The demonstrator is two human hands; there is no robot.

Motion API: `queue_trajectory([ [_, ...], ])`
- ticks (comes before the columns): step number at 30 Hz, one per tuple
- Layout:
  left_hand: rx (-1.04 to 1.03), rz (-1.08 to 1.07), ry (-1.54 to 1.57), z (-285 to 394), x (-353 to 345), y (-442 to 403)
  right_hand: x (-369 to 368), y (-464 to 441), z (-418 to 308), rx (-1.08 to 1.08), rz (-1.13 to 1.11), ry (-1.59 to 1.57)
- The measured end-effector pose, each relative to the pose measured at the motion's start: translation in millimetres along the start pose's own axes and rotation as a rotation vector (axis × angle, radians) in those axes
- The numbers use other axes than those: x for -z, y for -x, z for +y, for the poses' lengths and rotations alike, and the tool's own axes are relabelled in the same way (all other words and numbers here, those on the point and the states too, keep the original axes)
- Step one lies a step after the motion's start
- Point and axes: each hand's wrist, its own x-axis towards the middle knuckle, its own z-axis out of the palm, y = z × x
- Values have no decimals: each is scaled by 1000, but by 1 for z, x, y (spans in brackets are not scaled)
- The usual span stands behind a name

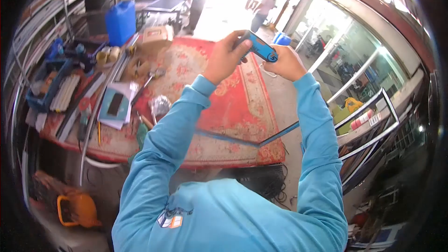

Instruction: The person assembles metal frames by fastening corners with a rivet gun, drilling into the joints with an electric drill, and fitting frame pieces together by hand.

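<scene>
A light-blue shirt (228, 219) fills the near foreground. From the left, papers (108, 115) lie on the red-patterned counter (224, 116), with a blue jug (121, 22) farther back. The left hand (225, 59) has its fingers clamped on one end of a blue, block-like object (262, 48) (its exact kind I cannot tell), raised between both hands; the right hand's (288, 64) fingers grip the other end. Glass panels (361, 72) stand farther right.

Blue jerrycan (120, 22) and cardboard box (157, 34) placed at far left of red carpet-covered counter (226, 112). Papers (116, 125) stacked nearer, topped by dark rectangular item (115, 104); yellow pencil (99, 133) laid beside. Orange object (84, 209) seen low left. Person (266, 9) seen in background.
</scene>
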Motion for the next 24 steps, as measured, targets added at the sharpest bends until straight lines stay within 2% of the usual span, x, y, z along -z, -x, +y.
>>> queue_trajectory([
  [2, 35, -35, -121, 23, -5, -20, 15, 3, -6, -21, 60, -28],
  [4, 0, -63, -151, 40, -11, -34, 26, 5, -10, -239, 33, -255],
  [8, 53, -100, -268, 65, -23, -43, 26, 11, 4, -171, 111, -315],
  [14, 11, -176, -329, 75, -30, -46, 26, 25, 2, -185, 185, -358],
  [19, 54, -209, -397, 80, -36, -50, 26, 32, 4, -191, 260, -399],
  [23, 12, -279, -310, 80, -39, -55, 29, 38, 11, -182, 287, -350],
  [24, 80, -317, -246, 80, -36, -58, 28, 39, 12, -177, 298, -321],
])
